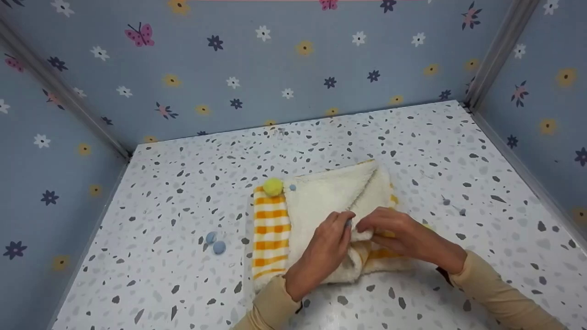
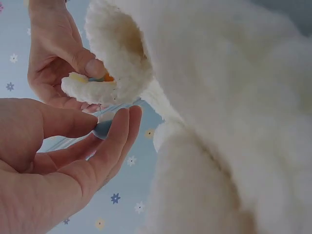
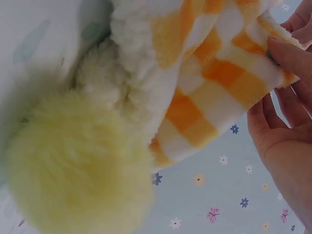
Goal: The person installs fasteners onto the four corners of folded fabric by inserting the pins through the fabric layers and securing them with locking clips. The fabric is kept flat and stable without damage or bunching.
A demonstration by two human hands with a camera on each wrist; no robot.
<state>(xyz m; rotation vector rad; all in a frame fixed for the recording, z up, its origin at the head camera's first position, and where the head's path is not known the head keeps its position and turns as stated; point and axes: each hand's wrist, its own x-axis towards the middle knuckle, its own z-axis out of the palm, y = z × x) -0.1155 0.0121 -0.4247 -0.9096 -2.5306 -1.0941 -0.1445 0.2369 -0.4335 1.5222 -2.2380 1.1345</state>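
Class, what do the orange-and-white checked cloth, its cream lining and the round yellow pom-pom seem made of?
The checked cloth looks like matte plush fabric, draping softly. Its cream lining seems fleece, matte with curly tufts. The pom-pom is probably soft, matte synthetic fibre: fine strands fringe its outline.

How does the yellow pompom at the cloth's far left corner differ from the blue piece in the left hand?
The yellow pompom is fluffy; the blue piece looks smooth. The pompom is bigger than the blue piece. The pompom sits near a corner of the cloth; the left hand pinches the blue piece. Both look rounded.
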